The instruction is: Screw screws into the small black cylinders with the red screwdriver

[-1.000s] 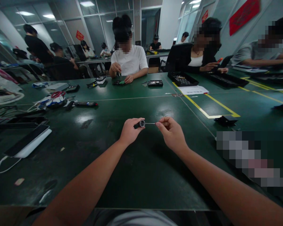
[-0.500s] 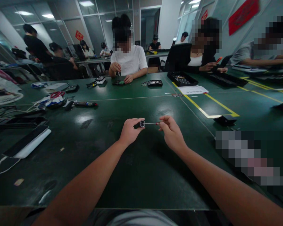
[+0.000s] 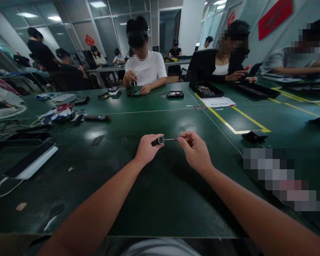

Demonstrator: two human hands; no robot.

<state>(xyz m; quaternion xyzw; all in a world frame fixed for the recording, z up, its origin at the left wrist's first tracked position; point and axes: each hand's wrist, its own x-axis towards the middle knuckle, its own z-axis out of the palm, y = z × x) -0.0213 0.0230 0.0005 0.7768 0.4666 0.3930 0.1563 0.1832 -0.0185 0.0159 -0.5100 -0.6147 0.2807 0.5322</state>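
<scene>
Past the near edge of the table (image 3: 160, 213), the left hand (image 3: 146, 148) grips a black cylinder (image 3: 158, 141), the right hand (image 3: 196, 150) a screwdriver (image 3: 176, 139).

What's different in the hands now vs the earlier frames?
Right hand: its fingers, spread half a second ago, have closed in again around the handle of the screwdriver, shifting slightly toward the left hand. No clear release visible. Unchanged: left hand holding the dark round part, screwdriver shaft pointing at it.
</scene>
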